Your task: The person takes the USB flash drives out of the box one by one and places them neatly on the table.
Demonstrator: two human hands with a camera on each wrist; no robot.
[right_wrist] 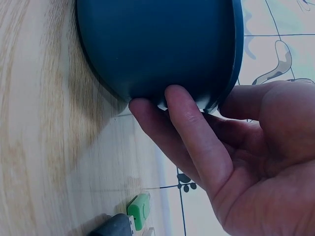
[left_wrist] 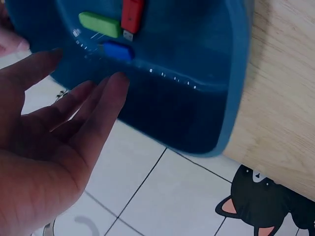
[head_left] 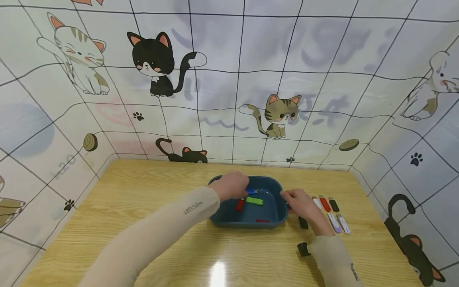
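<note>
On the wooden table stands a dark blue plastic basin (head_left: pixel 247 225) with a few USB flash drives inside. A blue flash drive (left_wrist: pixel 118 51), a green flash drive (left_wrist: pixel 100 24) and a red flash drive (left_wrist: pixel 132 15) lie close together on its bottom. Nearer the front wall is a dark red piece (head_left: pixel 262 221). My left hand (head_left: pixel 230 186) hovers over the basin's back left part, fingers extended and holding nothing, beside the blue drive. With its thumb at the rim and fingers against the outer wall, my right hand (right_wrist: pixel 231 147) grips the basin's right end.
Right of the basin several flash drives lie in rows, among them a red one (head_left: pixel 324 203), a black one (head_left: pixel 334 204) and a white-and-purple one (head_left: pixel 334 223). Another black drive (head_left: pixel 303 222) lies by the right wrist. Cat-patterned cloth walls (head_left: pixel 222 91) enclose the table's back and sides.
</note>
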